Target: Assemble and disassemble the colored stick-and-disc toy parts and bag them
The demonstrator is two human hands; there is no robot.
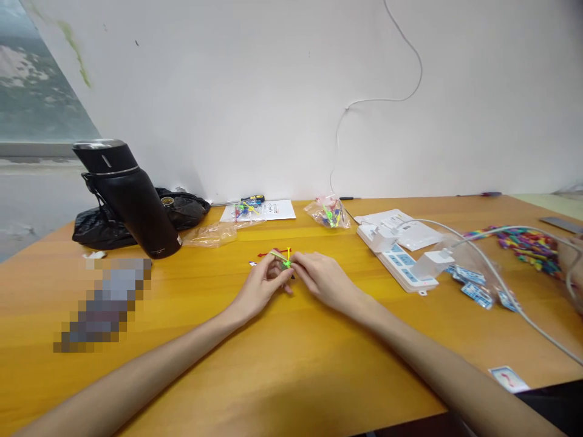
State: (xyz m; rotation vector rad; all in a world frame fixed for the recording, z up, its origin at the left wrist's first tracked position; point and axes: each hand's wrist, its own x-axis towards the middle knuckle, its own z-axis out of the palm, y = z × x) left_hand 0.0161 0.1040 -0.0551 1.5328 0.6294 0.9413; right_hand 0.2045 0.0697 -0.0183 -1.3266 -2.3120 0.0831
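Shows on the surface (282,376), at left, a bottle (141,203) before a bag (194,212); at centre, a toy piece (286,263) between left hand (260,280) and right hand (328,280). Has a flat package (283,209) behind, a packet (246,209) on it, bagged pieces (333,215) to its right. Bears, right of the hands, a power strip (396,262), then small packets (477,294), then a pile (532,249).

I see left hand (255,286) pinching light-green plastic piece (286,263), right hand (328,280) meeting it at fingertips; can't tell from here whether right grips. Red plastic piece (273,253) shows just beyond fingers. On my left, black vacuum flask (139,209) before black plastic bag (189,209). On my right, white power strip (403,271), multicoloured pile (531,250), another person's hand (570,261) at frame edge.
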